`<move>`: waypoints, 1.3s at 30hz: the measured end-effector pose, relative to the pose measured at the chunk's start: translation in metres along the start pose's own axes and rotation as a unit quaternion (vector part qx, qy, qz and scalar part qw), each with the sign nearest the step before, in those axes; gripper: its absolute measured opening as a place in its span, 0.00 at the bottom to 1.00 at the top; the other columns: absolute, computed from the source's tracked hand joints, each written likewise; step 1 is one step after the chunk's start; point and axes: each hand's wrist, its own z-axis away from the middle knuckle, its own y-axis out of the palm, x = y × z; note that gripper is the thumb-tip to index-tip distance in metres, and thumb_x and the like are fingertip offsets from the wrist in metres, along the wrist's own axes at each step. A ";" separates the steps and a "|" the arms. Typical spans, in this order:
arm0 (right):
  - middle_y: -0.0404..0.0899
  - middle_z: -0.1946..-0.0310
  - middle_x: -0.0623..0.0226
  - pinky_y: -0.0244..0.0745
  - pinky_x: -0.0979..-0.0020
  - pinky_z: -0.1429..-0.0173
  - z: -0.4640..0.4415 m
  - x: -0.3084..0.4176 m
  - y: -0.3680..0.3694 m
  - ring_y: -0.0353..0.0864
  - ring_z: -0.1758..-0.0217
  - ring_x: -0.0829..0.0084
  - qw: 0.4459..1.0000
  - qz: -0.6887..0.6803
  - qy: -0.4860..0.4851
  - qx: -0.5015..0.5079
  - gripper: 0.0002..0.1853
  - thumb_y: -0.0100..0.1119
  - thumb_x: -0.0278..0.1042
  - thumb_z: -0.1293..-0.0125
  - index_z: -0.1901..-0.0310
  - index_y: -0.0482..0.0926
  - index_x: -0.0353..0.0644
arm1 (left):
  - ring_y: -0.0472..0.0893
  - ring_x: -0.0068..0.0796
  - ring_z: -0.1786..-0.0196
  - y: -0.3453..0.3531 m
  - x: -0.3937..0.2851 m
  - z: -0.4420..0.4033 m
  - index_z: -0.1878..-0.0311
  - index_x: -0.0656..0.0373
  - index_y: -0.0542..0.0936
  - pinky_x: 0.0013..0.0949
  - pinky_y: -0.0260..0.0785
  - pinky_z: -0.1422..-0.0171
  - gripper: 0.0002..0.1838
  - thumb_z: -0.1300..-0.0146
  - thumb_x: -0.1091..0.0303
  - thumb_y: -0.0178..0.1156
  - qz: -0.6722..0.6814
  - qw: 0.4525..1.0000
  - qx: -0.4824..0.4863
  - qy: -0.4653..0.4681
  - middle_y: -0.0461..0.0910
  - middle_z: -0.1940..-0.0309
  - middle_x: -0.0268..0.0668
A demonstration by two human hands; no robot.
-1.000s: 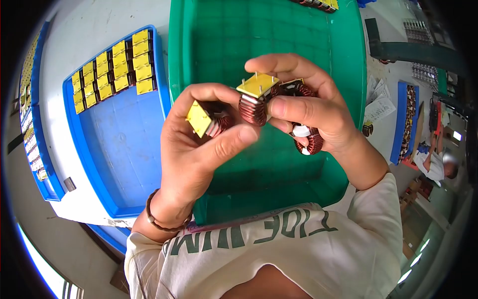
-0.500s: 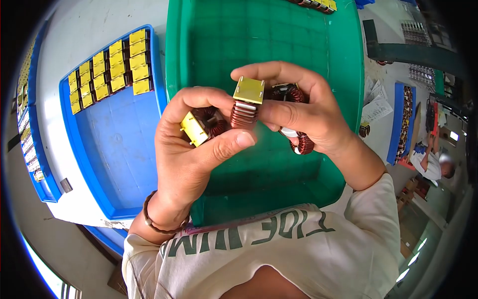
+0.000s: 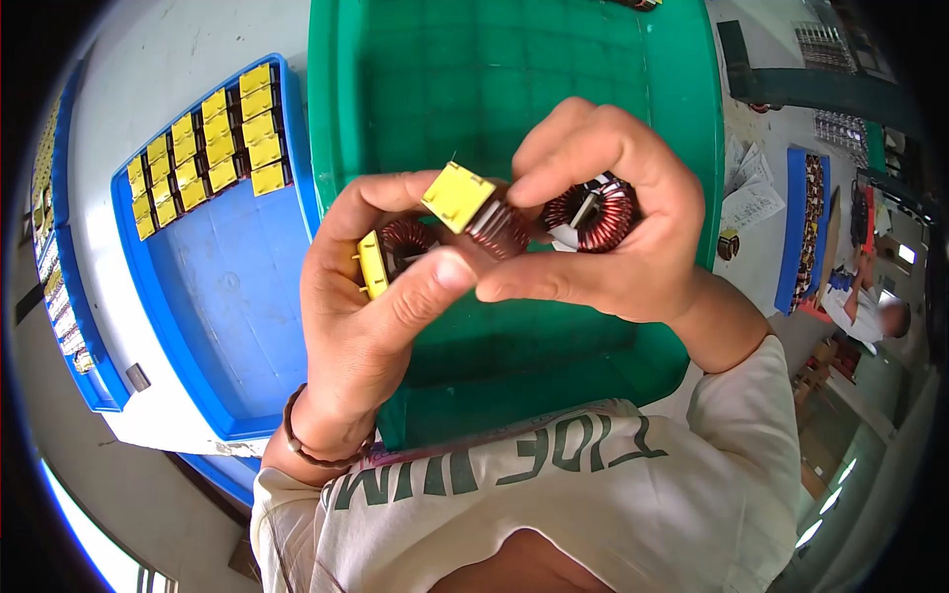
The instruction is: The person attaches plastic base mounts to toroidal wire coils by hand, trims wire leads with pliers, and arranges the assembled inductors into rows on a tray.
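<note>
My left hand (image 3: 361,296) is closed round a toroidal coil (image 3: 405,240) with a yellow base plate, which rests in its palm. Between both hands is a second copper-wound toroidal coil (image 3: 499,229), its yellow pinned plate (image 3: 459,196) facing up and tilted; the left fingertips hold it. My right hand (image 3: 652,272) curls round a third toroidal coil (image 3: 603,215) with a white part inside, and its fingertips touch the middle coil. Both hands are over a green tray (image 3: 514,89).
At left, a blue tray (image 3: 232,326) holds rows of yellow-plated coils (image 3: 263,138). Another blue tray (image 3: 107,371) with parts stands at the far left edge. On the right are papers (image 3: 751,198), a blue bin (image 3: 791,252) of parts and another person (image 3: 855,306).
The middle coil has tipped and turned toward the left. My right hand has shifted its fingers, and the coil in it now faces up more. The view has moved slightly.
</note>
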 end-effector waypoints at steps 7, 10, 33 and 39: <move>0.74 0.69 0.66 0.63 0.82 0.69 -0.001 0.004 -0.005 0.68 0.73 0.80 0.990 -0.068 0.123 0.010 0.18 0.72 0.27 0.54 0.64 0.73 0.39 | 0.80 0.35 0.60 0.004 -0.002 -0.001 0.46 0.64 0.67 0.43 0.73 0.44 0.21 0.40 0.71 0.60 -0.009 1.000 0.004 0.008 0.74 0.55 0.47; 0.74 0.67 0.63 0.62 0.84 0.75 -0.006 0.007 -0.012 0.69 0.72 0.78 0.944 -0.148 0.296 -0.004 0.13 0.63 0.35 0.43 0.61 0.73 0.37 | 0.80 0.35 0.62 0.004 -0.004 -0.001 0.45 0.64 0.66 0.45 0.73 0.44 0.22 0.40 0.71 0.60 -0.004 1.000 0.000 -0.016 0.74 0.56 0.48; 0.78 0.63 0.59 0.59 0.85 0.84 -0.006 0.008 -0.006 0.69 0.80 0.81 0.958 -0.162 0.234 -0.032 0.13 0.57 0.22 0.44 0.56 0.72 0.34 | 0.80 0.34 0.66 0.006 -0.006 0.001 0.45 0.67 0.65 0.49 0.74 0.46 0.20 0.38 0.69 0.56 0.032 0.999 -0.028 -0.029 0.76 0.64 0.45; 0.78 0.63 0.62 0.60 0.86 0.82 -0.002 -0.013 -0.011 0.66 0.83 0.82 0.998 -0.032 0.018 0.048 0.17 0.61 0.15 0.51 0.56 0.74 0.34 | 0.81 0.42 0.62 0.011 -0.009 -0.003 0.49 0.64 0.66 0.51 0.75 0.48 0.17 0.36 0.66 0.55 0.093 0.994 -0.050 -0.026 0.74 0.58 0.48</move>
